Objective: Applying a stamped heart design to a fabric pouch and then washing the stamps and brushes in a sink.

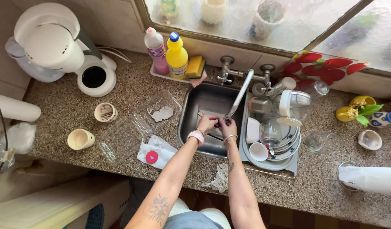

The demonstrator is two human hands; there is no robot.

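Note:
Both my hands are together inside the steel sink [194, 111], under the tip of the swivel tap spout [239, 94]. My left hand [207, 123], with a pink wristband, and my right hand [227, 127], with thin bracelets, are curled close against each other. Whether they hold something small is hidden by the fingers. A slim utensil lies on the sink floor beside them.
A dish rack [272, 140] with plates, cups and glass jars sits right of the sink. Bottles and a sponge [177, 57] stand behind it. Clear plastic containers [138, 123], two small cups [81, 139] and a white mixer [55, 46] occupy the left counter. A net cloth [217, 180] hangs at the front edge.

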